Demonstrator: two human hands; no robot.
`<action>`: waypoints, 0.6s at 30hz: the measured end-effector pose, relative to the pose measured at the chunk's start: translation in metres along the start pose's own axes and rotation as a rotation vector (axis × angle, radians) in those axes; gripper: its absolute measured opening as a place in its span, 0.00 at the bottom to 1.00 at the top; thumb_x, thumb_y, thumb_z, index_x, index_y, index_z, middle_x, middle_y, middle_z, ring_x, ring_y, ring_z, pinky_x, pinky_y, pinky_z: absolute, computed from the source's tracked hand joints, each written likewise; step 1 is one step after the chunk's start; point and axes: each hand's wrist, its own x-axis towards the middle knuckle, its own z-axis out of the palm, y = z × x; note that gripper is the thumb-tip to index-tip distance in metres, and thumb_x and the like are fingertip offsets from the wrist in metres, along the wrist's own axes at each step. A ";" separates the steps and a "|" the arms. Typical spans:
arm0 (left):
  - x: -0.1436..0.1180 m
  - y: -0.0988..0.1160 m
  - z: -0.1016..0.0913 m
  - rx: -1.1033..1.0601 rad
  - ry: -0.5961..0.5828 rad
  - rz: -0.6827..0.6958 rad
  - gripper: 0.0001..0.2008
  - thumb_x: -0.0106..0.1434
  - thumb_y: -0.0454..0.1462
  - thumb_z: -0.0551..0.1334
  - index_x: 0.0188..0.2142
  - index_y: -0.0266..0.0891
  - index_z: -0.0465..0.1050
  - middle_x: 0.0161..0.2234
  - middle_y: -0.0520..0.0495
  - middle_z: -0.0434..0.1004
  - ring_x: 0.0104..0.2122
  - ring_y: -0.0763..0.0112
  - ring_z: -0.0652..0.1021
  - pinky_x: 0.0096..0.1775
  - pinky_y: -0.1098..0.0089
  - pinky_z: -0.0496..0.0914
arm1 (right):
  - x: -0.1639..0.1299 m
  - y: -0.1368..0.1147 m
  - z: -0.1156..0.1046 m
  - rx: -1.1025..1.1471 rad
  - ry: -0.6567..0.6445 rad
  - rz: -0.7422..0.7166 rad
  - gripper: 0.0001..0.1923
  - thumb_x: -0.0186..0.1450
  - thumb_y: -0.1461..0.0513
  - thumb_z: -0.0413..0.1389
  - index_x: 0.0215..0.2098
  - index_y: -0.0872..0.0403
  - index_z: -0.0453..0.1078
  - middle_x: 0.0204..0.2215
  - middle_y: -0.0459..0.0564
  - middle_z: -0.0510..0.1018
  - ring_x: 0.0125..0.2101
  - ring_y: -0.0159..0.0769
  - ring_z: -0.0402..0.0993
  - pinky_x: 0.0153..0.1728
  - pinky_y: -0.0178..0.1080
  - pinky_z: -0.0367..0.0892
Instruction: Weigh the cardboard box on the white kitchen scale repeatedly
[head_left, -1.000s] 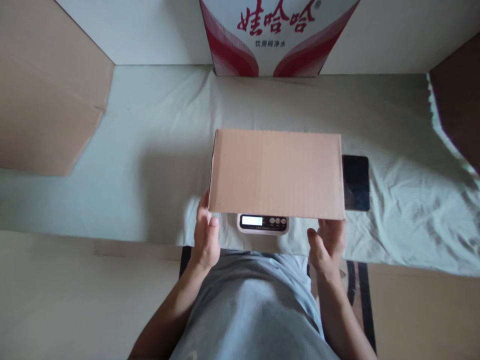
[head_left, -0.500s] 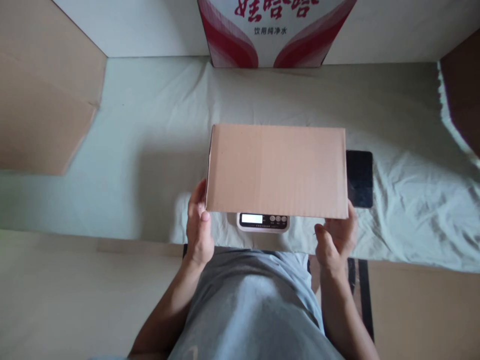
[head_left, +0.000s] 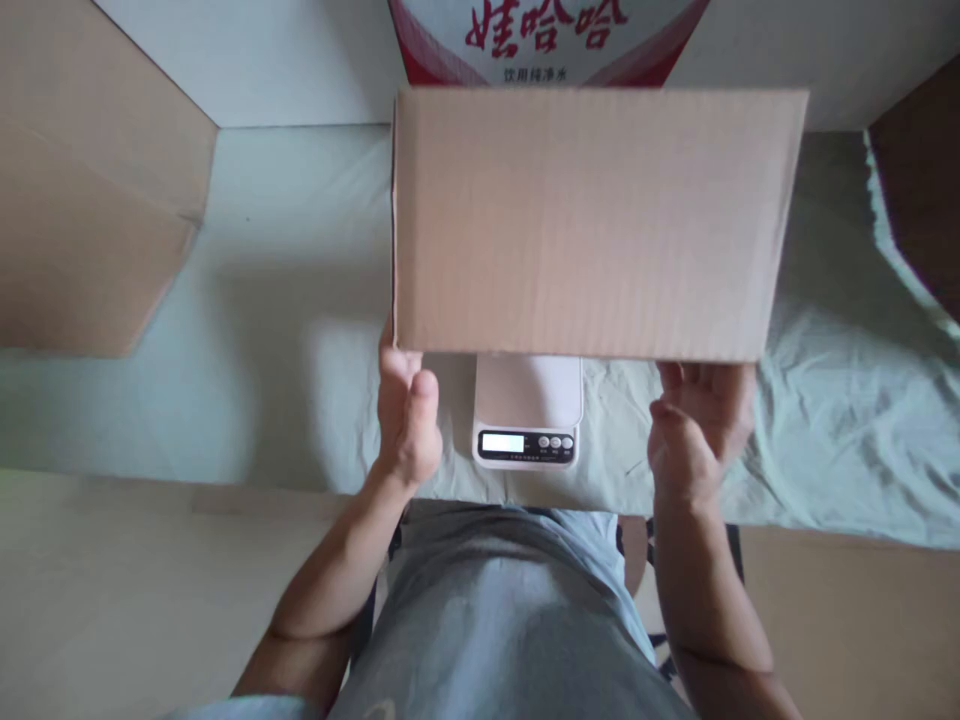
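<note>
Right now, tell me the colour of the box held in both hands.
Plain light brown cardboard box, unprinted on the face that shows, seen in the head view.

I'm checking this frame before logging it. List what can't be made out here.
- Scale readout, head view: too small to read.
- Fingers of the left hand and right hand: hidden under the cardboard box.
- Far end of the scale's platform: covered by the box.
- Printed carton: cut off by the top edge, lower part behind the box.

Left hand (head_left: 406,425) and right hand (head_left: 697,430) raised (fingers hidden), gripping.
</note>
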 end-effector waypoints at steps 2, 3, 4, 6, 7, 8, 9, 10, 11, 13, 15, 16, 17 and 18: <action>0.026 -0.009 0.003 -0.017 -0.014 0.127 0.13 0.65 0.49 0.53 0.46 0.52 0.67 0.50 0.50 0.72 0.59 0.63 0.67 0.61 0.59 0.60 | 0.021 0.006 0.003 0.003 -0.013 -0.013 0.26 0.51 0.61 0.59 0.49 0.45 0.67 0.46 0.48 0.71 0.51 0.43 0.67 0.57 0.49 0.62; 0.036 -0.015 0.004 0.004 -0.012 0.139 0.13 0.66 0.49 0.52 0.46 0.50 0.67 0.49 0.50 0.72 0.59 0.64 0.68 0.61 0.59 0.60 | 0.030 0.010 0.004 -0.002 -0.014 -0.009 0.25 0.50 0.61 0.58 0.48 0.45 0.67 0.44 0.47 0.71 0.50 0.42 0.68 0.57 0.50 0.62; 0.044 -0.021 0.005 0.022 -0.011 0.138 0.14 0.66 0.49 0.52 0.46 0.49 0.67 0.49 0.49 0.72 0.59 0.64 0.68 0.60 0.59 0.60 | 0.036 0.016 0.005 -0.009 -0.016 0.004 0.25 0.50 0.62 0.58 0.47 0.44 0.67 0.43 0.46 0.71 0.50 0.42 0.68 0.57 0.50 0.62; 0.054 -0.034 0.006 0.056 -0.006 0.108 0.16 0.66 0.51 0.51 0.47 0.48 0.66 0.50 0.48 0.71 0.57 0.63 0.69 0.59 0.59 0.61 | 0.045 0.028 0.005 -0.018 -0.033 0.041 0.24 0.50 0.63 0.56 0.46 0.44 0.67 0.43 0.46 0.70 0.50 0.42 0.67 0.57 0.51 0.62; 0.056 -0.039 0.007 0.066 -0.004 0.090 0.17 0.66 0.51 0.51 0.48 0.48 0.65 0.51 0.47 0.70 0.56 0.63 0.69 0.58 0.59 0.62 | 0.047 0.035 0.005 -0.023 -0.047 0.060 0.24 0.49 0.64 0.55 0.46 0.44 0.67 0.43 0.46 0.70 0.50 0.42 0.67 0.57 0.51 0.62; 0.056 -0.044 0.007 0.080 -0.003 0.071 0.18 0.66 0.52 0.50 0.49 0.48 0.64 0.52 0.46 0.69 0.55 0.62 0.70 0.56 0.59 0.63 | 0.048 0.041 0.005 -0.028 -0.057 0.076 0.25 0.49 0.65 0.54 0.46 0.44 0.67 0.43 0.46 0.70 0.50 0.42 0.67 0.57 0.51 0.62; 0.056 -0.047 0.008 0.099 -0.002 0.051 0.18 0.66 0.52 0.50 0.50 0.48 0.63 0.53 0.46 0.69 0.55 0.63 0.70 0.56 0.59 0.64 | 0.048 0.047 0.005 -0.032 -0.063 0.086 0.27 0.48 0.65 0.54 0.46 0.44 0.66 0.43 0.46 0.70 0.50 0.42 0.67 0.57 0.51 0.62; 0.055 -0.050 0.008 0.124 0.000 0.032 0.18 0.66 0.52 0.50 0.49 0.47 0.63 0.53 0.45 0.69 0.54 0.63 0.70 0.55 0.60 0.64 | 0.048 0.052 0.005 -0.034 -0.068 0.093 0.28 0.47 0.66 0.54 0.47 0.44 0.66 0.43 0.46 0.70 0.50 0.42 0.67 0.57 0.51 0.62; 0.053 -0.052 0.008 0.152 0.003 0.017 0.18 0.66 0.52 0.49 0.48 0.46 0.64 0.52 0.45 0.69 0.55 0.63 0.70 0.55 0.60 0.64 | 0.047 0.057 0.005 -0.037 -0.071 0.099 0.28 0.47 0.66 0.53 0.47 0.44 0.66 0.42 0.46 0.70 0.49 0.42 0.67 0.56 0.51 0.62; 0.051 -0.055 0.009 0.209 0.009 -0.003 0.18 0.66 0.52 0.48 0.45 0.44 0.64 0.51 0.43 0.70 0.55 0.62 0.70 0.56 0.60 0.64 | 0.045 0.063 0.005 -0.049 -0.073 0.123 0.28 0.47 0.67 0.53 0.47 0.45 0.66 0.43 0.46 0.71 0.49 0.42 0.67 0.56 0.51 0.63; 0.050 -0.058 0.009 0.248 0.015 -0.020 0.20 0.66 0.54 0.47 0.43 0.42 0.64 0.50 0.42 0.70 0.54 0.61 0.70 0.55 0.59 0.64 | 0.044 0.067 0.005 -0.067 -0.081 0.158 0.29 0.47 0.67 0.52 0.47 0.45 0.65 0.44 0.47 0.71 0.50 0.42 0.67 0.56 0.51 0.63; 0.050 -0.060 0.009 0.263 0.018 -0.032 0.21 0.66 0.55 0.47 0.42 0.42 0.64 0.50 0.41 0.70 0.54 0.61 0.71 0.55 0.59 0.64 | 0.043 0.068 0.005 -0.075 -0.085 0.175 0.29 0.47 0.68 0.51 0.48 0.45 0.65 0.45 0.47 0.71 0.50 0.42 0.67 0.56 0.51 0.62; 0.049 -0.062 0.009 0.278 0.023 -0.048 0.22 0.65 0.56 0.47 0.42 0.41 0.63 0.49 0.40 0.70 0.53 0.60 0.71 0.55 0.58 0.65 | 0.043 0.069 0.005 -0.082 -0.090 0.189 0.30 0.46 0.68 0.51 0.48 0.46 0.65 0.46 0.47 0.70 0.51 0.42 0.67 0.57 0.51 0.62; 0.049 -0.065 0.008 0.292 0.026 -0.068 0.23 0.65 0.56 0.47 0.43 0.40 0.63 0.49 0.39 0.70 0.52 0.60 0.72 0.54 0.58 0.65 | 0.043 0.071 0.005 -0.089 -0.095 0.199 0.30 0.46 0.68 0.50 0.49 0.46 0.65 0.46 0.47 0.70 0.51 0.42 0.66 0.57 0.51 0.62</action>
